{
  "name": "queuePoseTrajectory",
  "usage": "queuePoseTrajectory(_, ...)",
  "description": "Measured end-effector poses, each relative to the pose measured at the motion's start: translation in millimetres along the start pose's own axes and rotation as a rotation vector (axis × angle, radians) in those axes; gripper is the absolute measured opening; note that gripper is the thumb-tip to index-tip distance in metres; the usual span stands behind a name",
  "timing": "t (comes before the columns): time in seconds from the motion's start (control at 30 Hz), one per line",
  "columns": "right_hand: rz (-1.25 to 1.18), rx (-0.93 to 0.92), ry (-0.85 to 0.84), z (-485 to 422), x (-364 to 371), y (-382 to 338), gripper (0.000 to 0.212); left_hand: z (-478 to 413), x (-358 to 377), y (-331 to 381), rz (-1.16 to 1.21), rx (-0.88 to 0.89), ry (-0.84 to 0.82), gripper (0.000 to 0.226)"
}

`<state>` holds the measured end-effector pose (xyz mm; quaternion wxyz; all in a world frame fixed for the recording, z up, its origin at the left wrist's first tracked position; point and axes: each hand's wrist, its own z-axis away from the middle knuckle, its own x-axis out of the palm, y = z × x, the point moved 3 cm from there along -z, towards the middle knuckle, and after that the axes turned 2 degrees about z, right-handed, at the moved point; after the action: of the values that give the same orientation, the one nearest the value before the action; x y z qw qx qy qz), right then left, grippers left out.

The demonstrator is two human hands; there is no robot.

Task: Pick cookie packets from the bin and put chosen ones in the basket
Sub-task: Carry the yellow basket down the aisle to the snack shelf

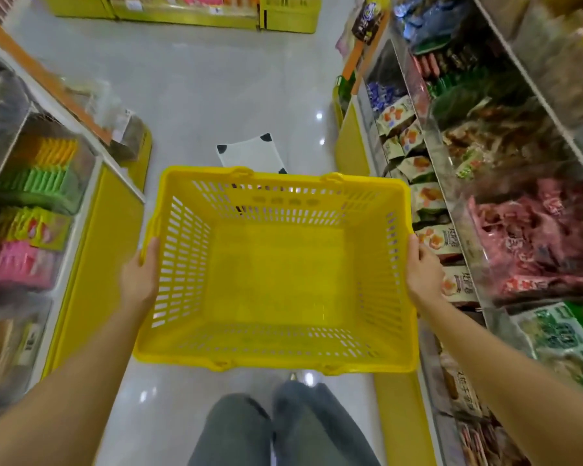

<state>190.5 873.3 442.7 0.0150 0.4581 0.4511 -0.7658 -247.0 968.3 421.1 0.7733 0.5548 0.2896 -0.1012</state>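
Note:
A yellow plastic basket (pixel 276 358) with slotted walls hangs level over the aisle floor, and nothing lies inside it. My left hand (pixel 140 274) grips its left rim, thumb on top. My right hand (pixel 423 272) grips the right rim the same way. Snack packets (pixel 435 242) with orange pictures stand in bins along the right shelf front, close to my right hand. Coloured packets, orange, green (pixel 42 178) and pink (pixel 17 264), fill clear bins on the left.
Yellow shelf units line both sides of a grey tiled aisle. A white mat (pixel 249 153) with black corners lies on the floor beyond the basket. Red packets (pixel 532 240) and green ones (pixel 559 331) fill upper right bins. My legs show below the basket.

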Motion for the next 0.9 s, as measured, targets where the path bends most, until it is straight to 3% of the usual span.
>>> queuePoseTrajectory(0.33,0.038,-0.003,-0.067,-128,108,-97,0.055,-175,37,31,0.039,-0.100,0.031,0.041)
queuePoseTrajectory(0.73,0.023,0.067,-0.036,-282,175,-192,0.048,-388,113,110,-0.029,-0.090,-0.036,0.066)
queuePoseTrajectory(0.9,0.002,0.105,-0.038,-343,191,-225,0.047,-461,149,149,-0.089,-0.049,-0.018,0.058)
